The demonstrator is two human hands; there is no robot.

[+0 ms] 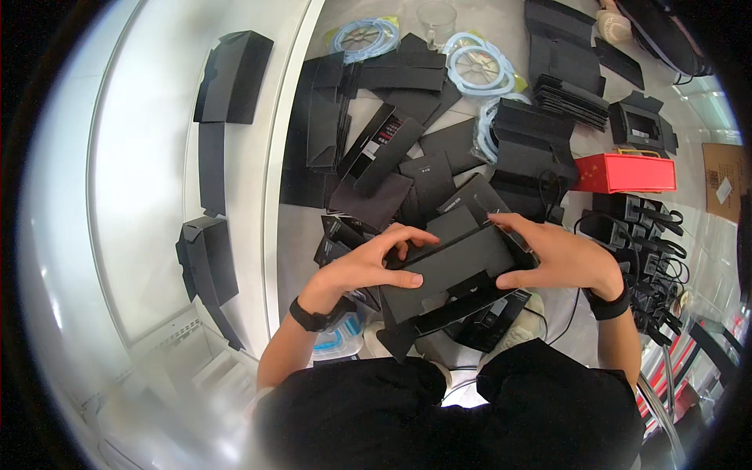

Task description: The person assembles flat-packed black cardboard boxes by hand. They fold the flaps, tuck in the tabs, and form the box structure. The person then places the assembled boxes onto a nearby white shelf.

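A partly folded black cardboard box (462, 270) is held above my knees, its flaps sticking out toward me. My left hand (376, 262) grips the box's left end, thumb flat on the top panel and fingers bent over the far edge. At the opposite end my right hand (556, 254) has it between thumb and fingers. Beneath, near my shoes, lies another black box (493, 317) with small printing. Just past my hands are several flattened black cartons (429, 184) in a loose heap.
Bagged pale-blue tubing coils (480, 66) lie farther off. A red box (625, 172) is to the right, beside several black devices with cables (638, 235). Stacked black sheets (570, 102) stand at the far right. Black cartons (235, 77) rest on the white ledge at left.
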